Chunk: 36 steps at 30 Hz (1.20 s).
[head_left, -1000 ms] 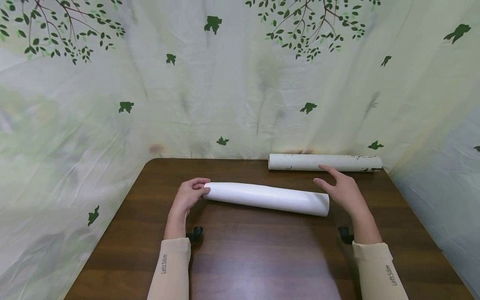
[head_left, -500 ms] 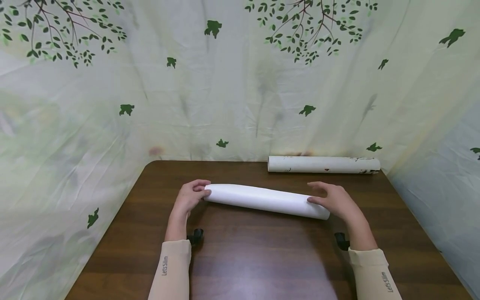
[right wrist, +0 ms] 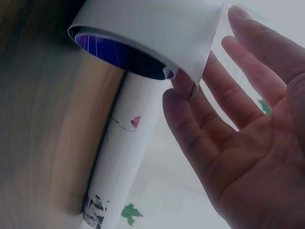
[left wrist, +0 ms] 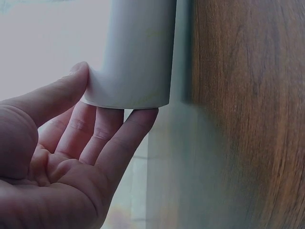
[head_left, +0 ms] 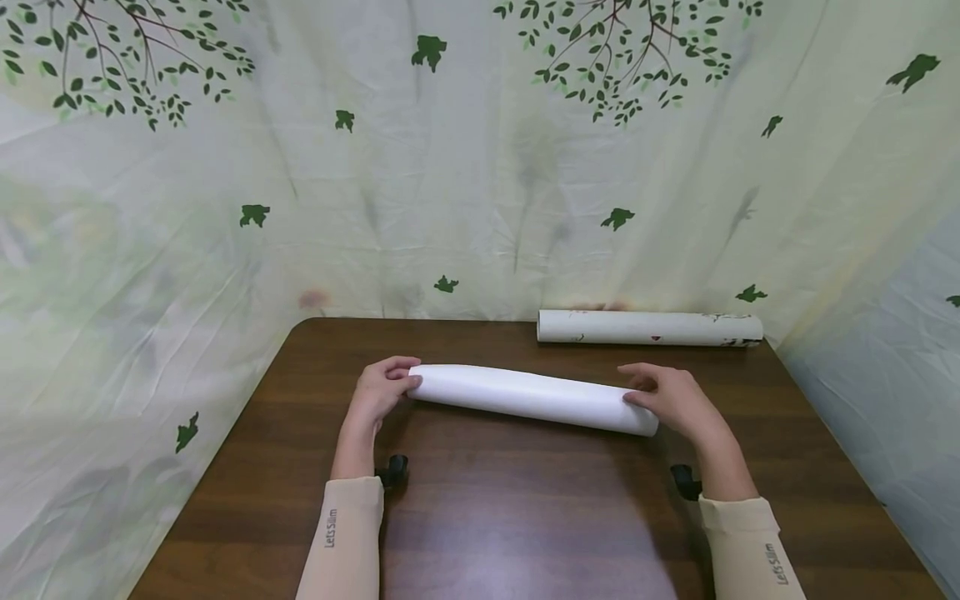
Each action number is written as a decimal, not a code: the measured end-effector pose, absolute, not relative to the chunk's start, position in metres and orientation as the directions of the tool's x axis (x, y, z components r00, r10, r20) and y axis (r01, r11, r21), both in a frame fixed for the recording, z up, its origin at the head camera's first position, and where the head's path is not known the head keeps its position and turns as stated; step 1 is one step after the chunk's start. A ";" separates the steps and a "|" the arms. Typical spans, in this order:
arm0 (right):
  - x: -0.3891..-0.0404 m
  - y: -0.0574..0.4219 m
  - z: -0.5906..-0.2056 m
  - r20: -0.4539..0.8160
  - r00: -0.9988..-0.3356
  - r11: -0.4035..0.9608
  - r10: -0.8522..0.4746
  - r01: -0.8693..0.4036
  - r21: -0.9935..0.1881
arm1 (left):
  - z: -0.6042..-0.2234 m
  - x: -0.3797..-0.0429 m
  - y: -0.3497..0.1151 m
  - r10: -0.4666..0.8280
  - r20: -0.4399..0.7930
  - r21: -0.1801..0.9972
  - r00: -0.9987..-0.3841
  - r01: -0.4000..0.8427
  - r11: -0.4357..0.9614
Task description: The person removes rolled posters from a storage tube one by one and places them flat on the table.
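Observation:
A white paper roll (head_left: 525,393) lies slantwise between both hands, its left end farther from me than its right. Purple shows inside its open right end (right wrist: 119,50) in the right wrist view. My left hand (head_left: 378,387) grips the left end, thumb on the near side and fingers behind the edge (left wrist: 126,109). At the other end, my right hand (head_left: 675,402) holds the roll loosely. Its thumb is at the roll's upper side, and some fingers reach behind the loose paper edge (right wrist: 194,88).
Beyond, a second white roll (head_left: 630,327) with printed branches and dark marks lies along the back edge of the brown wooden table (head_left: 480,500). A pale curtain (head_left: 480,167) with leaf prints hangs behind. Black wrist mounts (head_left: 393,472) project inward from the wrists.
My right hand has come down and toward me from near the back roll onto the white paper roll's right end. The left hand and the paper roll stay nearly in place.

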State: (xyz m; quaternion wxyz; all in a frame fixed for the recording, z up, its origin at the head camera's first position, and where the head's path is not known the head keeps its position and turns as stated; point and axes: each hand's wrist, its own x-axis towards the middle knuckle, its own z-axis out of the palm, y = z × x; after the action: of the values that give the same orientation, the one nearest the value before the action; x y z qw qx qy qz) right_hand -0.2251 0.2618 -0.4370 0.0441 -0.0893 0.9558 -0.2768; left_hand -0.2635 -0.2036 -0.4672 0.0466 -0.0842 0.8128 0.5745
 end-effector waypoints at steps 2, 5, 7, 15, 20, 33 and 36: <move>-0.225 0.264 -0.437 -0.032 -0.981 0.829 -0.189 -0.142 -0.541 | -0.467 -0.263 -0.203 -0.091 -0.174 0.924 -0.980 -0.195 0.328; -0.225 0.268 -0.437 -0.026 -0.983 0.824 -0.181 -0.137 -0.550 | -0.467 -0.263 -0.203 -0.101 -0.173 0.922 -0.980 -0.197 0.332; -0.226 0.270 -0.437 -0.017 -0.984 0.821 -0.176 -0.137 -0.555 | -0.467 -0.263 -0.203 -0.109 -0.170 0.921 -0.979 -0.198 0.337; -0.228 0.277 -0.439 0.045 -0.987 0.812 -0.153 -0.152 -0.564 | -0.468 -0.264 -0.202 -0.116 -0.173 0.912 -0.978 -0.203 0.356; -0.230 0.279 -0.443 0.092 -0.985 0.807 -0.149 -0.175 -0.564 | -0.467 -0.264 -0.205 -0.085 -0.194 0.907 -0.977 -0.211 0.363; -0.229 0.283 -0.449 0.143 -0.983 0.866 -0.117 -0.171 -0.469 | -0.462 -0.260 -0.205 -0.105 -0.204 0.891 -0.973 -0.229 0.392; -0.228 0.285 -0.449 0.124 -0.987 0.895 -0.098 -0.142 -0.424 | -0.463 -0.260 -0.204 -0.108 -0.186 0.879 -0.977 -0.215 0.425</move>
State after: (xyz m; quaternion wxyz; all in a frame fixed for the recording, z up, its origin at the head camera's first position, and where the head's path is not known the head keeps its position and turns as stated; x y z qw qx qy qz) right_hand -0.2277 0.2849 -0.4487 -0.0495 -0.0618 0.9720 -0.2210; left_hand -0.2604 -0.2042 -0.4628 0.0506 -0.0957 0.8427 0.5274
